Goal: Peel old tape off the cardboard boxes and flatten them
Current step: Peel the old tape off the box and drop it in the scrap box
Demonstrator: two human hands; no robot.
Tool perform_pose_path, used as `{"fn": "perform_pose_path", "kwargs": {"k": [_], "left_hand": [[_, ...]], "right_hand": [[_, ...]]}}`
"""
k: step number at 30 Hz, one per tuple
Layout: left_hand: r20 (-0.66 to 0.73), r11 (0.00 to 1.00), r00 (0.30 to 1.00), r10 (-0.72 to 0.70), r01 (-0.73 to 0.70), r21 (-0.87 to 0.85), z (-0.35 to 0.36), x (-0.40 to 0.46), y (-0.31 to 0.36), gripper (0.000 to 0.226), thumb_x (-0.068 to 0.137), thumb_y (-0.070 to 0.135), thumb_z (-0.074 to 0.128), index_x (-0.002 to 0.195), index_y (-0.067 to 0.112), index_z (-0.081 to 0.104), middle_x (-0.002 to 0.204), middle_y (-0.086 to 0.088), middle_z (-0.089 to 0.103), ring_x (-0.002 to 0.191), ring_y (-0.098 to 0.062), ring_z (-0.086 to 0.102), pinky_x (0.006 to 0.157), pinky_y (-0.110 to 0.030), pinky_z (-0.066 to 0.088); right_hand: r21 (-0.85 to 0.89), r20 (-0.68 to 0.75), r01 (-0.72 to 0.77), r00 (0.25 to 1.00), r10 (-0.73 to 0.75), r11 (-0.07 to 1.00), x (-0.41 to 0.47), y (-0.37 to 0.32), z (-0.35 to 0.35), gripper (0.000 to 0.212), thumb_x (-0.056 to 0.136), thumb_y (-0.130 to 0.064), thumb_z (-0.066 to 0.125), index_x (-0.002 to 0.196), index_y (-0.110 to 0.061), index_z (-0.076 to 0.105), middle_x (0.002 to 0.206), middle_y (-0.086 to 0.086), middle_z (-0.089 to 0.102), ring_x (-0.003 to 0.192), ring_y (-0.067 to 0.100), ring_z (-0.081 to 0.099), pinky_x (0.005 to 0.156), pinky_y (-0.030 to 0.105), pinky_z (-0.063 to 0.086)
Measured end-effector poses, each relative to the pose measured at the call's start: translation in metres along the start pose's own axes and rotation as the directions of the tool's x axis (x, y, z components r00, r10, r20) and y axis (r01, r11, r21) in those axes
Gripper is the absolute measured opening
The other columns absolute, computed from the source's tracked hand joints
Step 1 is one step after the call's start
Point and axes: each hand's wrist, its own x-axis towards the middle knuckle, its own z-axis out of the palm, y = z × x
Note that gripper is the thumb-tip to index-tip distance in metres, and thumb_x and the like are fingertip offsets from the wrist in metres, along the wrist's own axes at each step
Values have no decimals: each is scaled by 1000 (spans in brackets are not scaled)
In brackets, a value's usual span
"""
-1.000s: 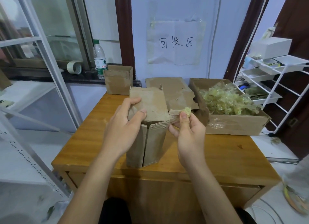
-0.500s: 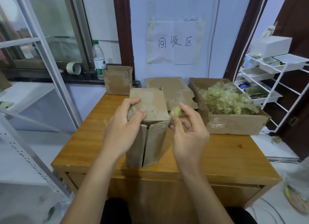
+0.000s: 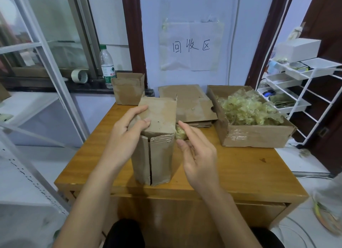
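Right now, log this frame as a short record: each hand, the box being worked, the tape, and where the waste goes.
left hand: grips the top flap of the upright cardboard box
right hand: pinches a wad of peeled tape beside the box
box state: standing on the wooden table, not flattened
waste: open carton of tape scraps at right
done: flattened cardboard behind

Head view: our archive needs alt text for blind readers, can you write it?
A person's left hand grips an upright cardboard box on a wooden table while the right hand pinches a wad of peeled tape. An open box of tape scraps sits right.
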Motion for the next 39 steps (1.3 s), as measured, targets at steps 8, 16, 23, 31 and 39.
{"fn": "perform_pose_path", "kwargs": {"k": [8,16,23,31,39], "left_hand": [[-265,982,951,162,-130,135,-8,-2,9,17,100,34,67,109,38,81,90,41,70,99,17,62,88,-24,52],[210,921,977,36,-114,373,-25,-16,20,86,70,91,63,143,48,51,129,35,51,111,12,50,90,-25,43],[29,835,985,169,-159,527,-12,-23,8,96,49,88,71,134,52,45,133,30,51,118,-1,51,88,-37,49],[37,821,980,195,-184,540,-11,-25,4,93,49,86,68,133,54,45,134,30,52,118,-1,52,93,-43,52],[44,804,972,229,-214,554,-6,-31,1,94,50,87,66,134,53,43,136,31,50,119,-6,54,95,-48,52]], "right_hand": [[-50,-58,133,989,-136,990,5,-20,16,53,103,7,54,154,1,41,117,10,66,103,10,62,94,12,49],[-100,-144,102,983,-115,990,-5,-12,13,23,104,-14,57,124,-4,64,112,-2,69,101,8,64,83,22,55],[120,-173,-39,983,60,992,-3,-18,11,20,102,-10,62,120,-18,62,107,-20,69,100,-1,69,82,15,55],[438,-148,-338,887,438,833,3,-26,9,13,104,-11,59,111,-20,66,99,-4,76,98,18,75,83,40,64],[14,-294,-48,954,50,999,11,-35,7,16,94,-7,76,108,-10,70,106,1,65,92,8,66,68,27,59]]}}
